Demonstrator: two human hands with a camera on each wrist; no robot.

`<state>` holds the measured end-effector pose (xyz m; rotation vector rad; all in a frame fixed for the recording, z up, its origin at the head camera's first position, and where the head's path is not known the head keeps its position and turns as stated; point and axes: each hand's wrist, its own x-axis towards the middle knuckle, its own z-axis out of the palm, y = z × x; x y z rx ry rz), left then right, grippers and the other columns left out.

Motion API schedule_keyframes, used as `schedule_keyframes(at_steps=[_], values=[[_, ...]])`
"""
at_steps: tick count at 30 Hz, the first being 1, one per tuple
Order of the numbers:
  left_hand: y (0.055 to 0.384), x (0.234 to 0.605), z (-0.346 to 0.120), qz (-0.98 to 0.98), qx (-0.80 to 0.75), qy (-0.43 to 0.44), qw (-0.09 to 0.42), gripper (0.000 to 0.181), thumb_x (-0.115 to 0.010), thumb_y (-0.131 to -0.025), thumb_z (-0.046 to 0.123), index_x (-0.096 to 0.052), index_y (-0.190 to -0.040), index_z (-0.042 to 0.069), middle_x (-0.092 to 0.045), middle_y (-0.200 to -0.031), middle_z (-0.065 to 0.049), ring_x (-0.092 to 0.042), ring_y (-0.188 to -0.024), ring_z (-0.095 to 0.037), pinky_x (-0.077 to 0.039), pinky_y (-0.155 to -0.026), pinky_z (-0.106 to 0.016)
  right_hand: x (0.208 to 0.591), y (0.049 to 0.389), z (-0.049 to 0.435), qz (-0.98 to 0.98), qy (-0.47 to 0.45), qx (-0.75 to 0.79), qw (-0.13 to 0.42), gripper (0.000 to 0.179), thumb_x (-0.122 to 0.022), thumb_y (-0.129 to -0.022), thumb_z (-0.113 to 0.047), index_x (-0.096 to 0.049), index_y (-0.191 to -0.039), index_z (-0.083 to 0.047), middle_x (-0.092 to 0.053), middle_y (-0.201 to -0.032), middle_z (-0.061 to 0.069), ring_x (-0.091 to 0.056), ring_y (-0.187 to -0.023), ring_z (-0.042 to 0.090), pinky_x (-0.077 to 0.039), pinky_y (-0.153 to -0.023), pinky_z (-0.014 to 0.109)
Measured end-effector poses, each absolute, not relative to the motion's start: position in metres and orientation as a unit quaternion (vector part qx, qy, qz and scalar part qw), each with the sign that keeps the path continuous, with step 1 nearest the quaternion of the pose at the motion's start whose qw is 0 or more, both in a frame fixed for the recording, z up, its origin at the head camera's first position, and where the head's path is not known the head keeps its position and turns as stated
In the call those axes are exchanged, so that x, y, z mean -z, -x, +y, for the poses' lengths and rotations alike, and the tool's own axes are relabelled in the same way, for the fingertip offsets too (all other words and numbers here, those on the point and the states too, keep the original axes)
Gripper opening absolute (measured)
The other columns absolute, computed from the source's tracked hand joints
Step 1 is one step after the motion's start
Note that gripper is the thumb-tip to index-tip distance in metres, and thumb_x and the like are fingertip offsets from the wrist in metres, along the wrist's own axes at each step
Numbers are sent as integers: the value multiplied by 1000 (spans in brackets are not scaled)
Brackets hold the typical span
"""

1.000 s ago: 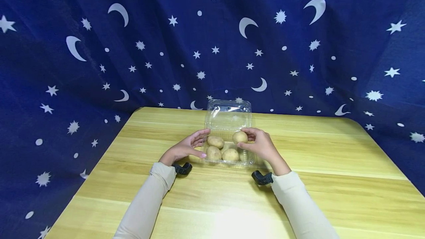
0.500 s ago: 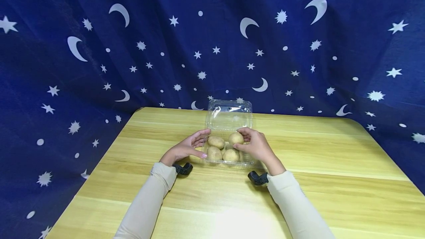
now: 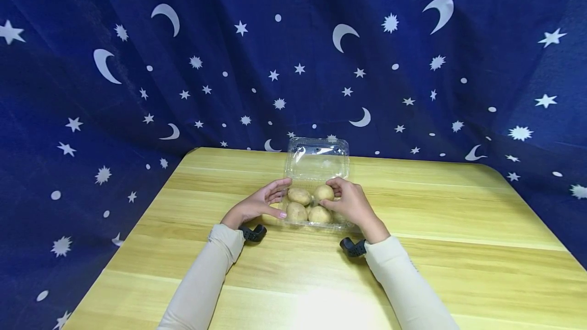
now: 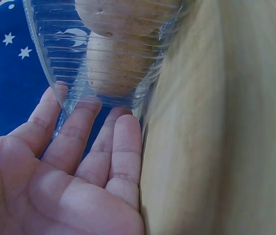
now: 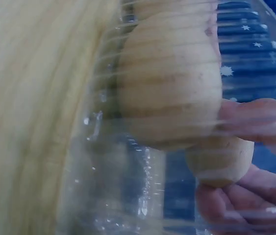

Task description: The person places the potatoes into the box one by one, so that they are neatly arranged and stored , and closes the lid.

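Note:
A clear plastic clamshell container [image 3: 337, 225] sits on the table with its lid [image 3: 316, 164] raised at the back. My right hand [image 3: 353, 202] reaches inside and holds a potato [image 3: 323, 193] between thumb and fingers, in the back part. Beside it lies another potato [image 3: 299, 196] at the back left; two more, a left one [image 3: 296, 212] and a right one [image 3: 319, 214], lie along the front. My left hand [image 3: 254, 205] steadies the container's left side. In the left wrist view its extended fingertips [image 4: 128, 132] meet the ribbed wall [image 4: 113, 73].
The wooden table [image 3: 293, 269] spreads out on all sides of the container. A dark blue curtain [image 3: 293, 39] with white moons and stars hangs behind the table's far edge. Black straps with camera mounts, such as the left one [image 3: 253, 233], sit on both wrists.
My right hand has moved left and slightly down with its potato, bringing it closer to the back left potato. The left hand has stayed at the container's side.

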<state>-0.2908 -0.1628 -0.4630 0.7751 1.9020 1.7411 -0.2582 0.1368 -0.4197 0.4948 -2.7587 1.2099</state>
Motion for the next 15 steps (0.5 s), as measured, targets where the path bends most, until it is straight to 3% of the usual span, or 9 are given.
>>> schedule_keyframes(at_steps=[15], values=[[290, 460, -162, 689, -629, -282, 225, 102, -84, -92, 6, -19, -171, -2, -18, -178, -22, -19, -163, -43, -20, -134, -54, 422, 259, 130, -914, -144, -373, 62, 48, -89, -89, -13, -69, -126, 10, -77, -109, 21, -75, -102, 38, -62, -92, 52]])
